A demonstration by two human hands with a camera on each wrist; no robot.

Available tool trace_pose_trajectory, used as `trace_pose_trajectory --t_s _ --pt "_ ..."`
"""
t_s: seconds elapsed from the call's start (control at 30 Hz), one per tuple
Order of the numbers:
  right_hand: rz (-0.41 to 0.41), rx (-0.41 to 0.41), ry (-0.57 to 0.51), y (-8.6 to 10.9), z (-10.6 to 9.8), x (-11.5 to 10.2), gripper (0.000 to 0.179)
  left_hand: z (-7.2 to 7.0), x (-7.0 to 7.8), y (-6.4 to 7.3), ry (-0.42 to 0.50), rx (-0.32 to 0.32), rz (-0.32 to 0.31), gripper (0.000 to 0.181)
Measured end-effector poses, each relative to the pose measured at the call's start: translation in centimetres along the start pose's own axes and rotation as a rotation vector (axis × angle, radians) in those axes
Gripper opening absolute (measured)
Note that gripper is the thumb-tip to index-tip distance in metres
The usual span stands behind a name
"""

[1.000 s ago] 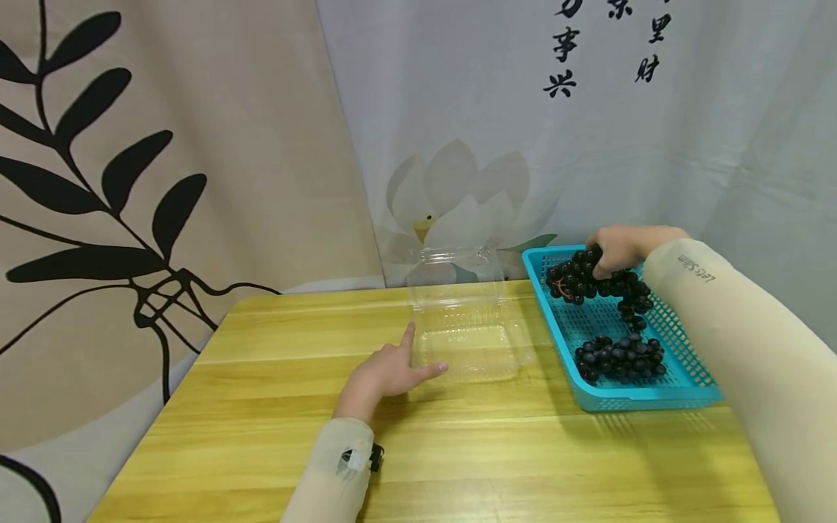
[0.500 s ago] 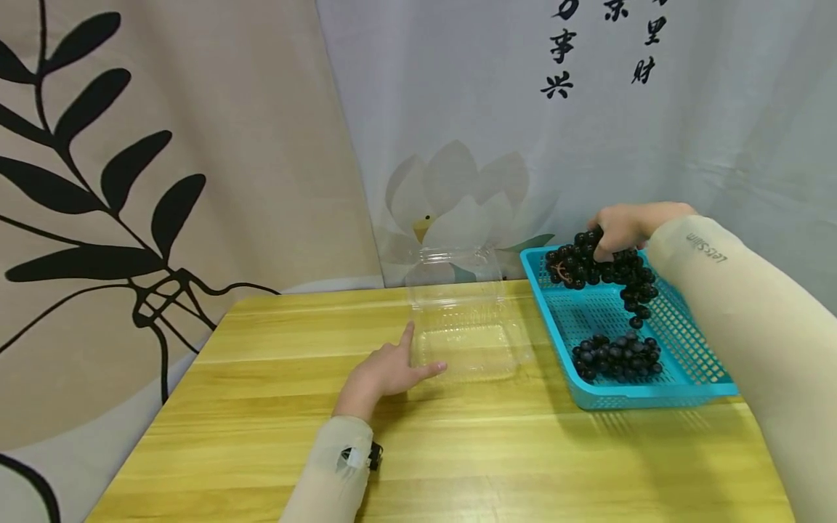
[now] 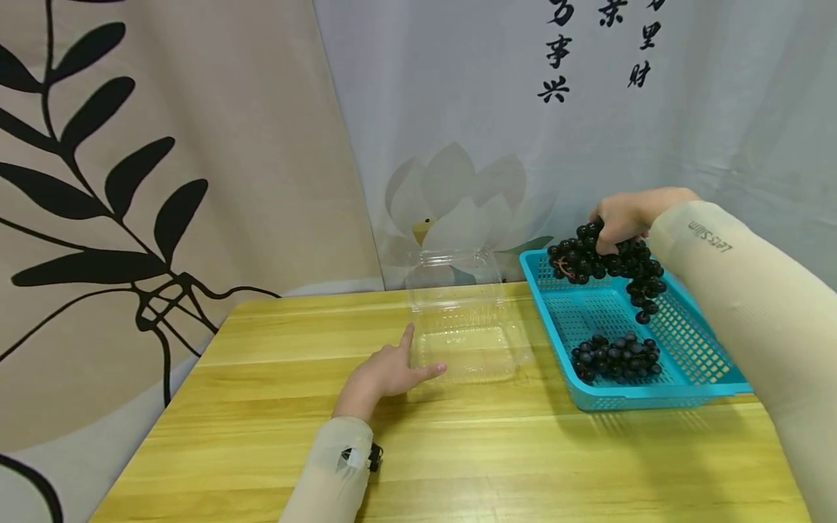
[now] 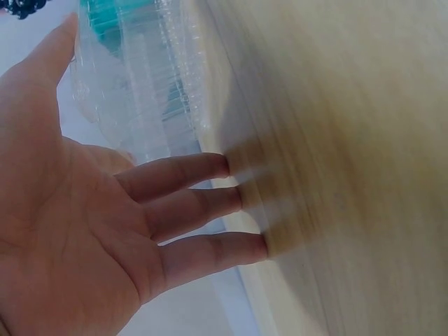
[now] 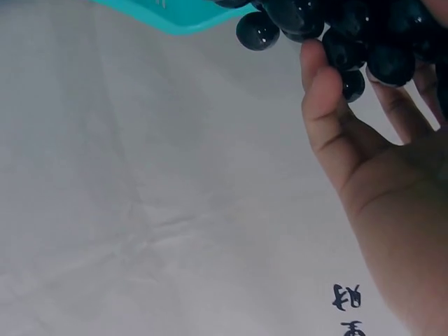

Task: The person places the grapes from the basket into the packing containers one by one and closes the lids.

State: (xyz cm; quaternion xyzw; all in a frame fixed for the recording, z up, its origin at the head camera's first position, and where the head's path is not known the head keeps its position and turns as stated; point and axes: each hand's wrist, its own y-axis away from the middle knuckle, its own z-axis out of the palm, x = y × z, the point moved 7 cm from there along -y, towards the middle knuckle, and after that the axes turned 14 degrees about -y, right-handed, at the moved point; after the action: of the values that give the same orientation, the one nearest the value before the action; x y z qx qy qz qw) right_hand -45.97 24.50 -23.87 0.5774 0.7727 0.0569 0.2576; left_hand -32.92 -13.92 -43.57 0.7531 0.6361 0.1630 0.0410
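A curtained-off indoor spot, whether home or studio unclear; wood-grain tabletop [image 3: 445, 443] at six o'clock; leaf-print curtain [image 3: 242, 145] at ten; pale, lettered curtain [image 3: 601, 145] at two.

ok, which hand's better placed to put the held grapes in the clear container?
Right, I'd say: the right hand grips the held grapes over the blue basket. The left hand holds none; it is beside the clear container.

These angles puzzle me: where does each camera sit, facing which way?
Head: worn there, facing forward and down; shows table, left hand, right hand, sleeves.
Left wrist: worn there, facing palm and clear container.
Right wrist: worn there, facing fingers, held grapes and cloth.
Head and right wrist share the held grapes and blue basket.
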Motion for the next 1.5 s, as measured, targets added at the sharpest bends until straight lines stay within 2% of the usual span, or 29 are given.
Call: trace_pose_trajectory --t_s 0.3,0.6,0.83,1.23,1.37,1.5 --pt "-0.01 0.021 0.038 0.6 -0.9 -2.2 0.096 0.2 -0.2 0.1 0.008 0.014 0.0 0.119" --pt "-0.012 -0.001 0.079 1.4 -1.1 -5.0 0.098 0.4 -0.2 0.2 0.015 0.011 0.007 0.119" --pt "-0.007 0.015 0.147 2.4 -1.1 -8.0 0.097 0.4 -0.3 0.2 0.022 0.008 0.005 0.12" --pt "-0.019 -0.01 0.253 3.3 -0.2 -12.5 0.094 0.4 -0.2 0.0 0.019 0.007 0.012 0.121" --pt "-0.048 -0.011 0.283 3.7 -0.1 -14.2 0.092 0.1 0.1 -0.1 0.018 0.016 0.018 0.122" --pt "-0.085 0.013 0.357 4.5 -0.2 -16.1 0.088 -0.2 0.2 0.1 0.016 0.023 0.02 0.12"
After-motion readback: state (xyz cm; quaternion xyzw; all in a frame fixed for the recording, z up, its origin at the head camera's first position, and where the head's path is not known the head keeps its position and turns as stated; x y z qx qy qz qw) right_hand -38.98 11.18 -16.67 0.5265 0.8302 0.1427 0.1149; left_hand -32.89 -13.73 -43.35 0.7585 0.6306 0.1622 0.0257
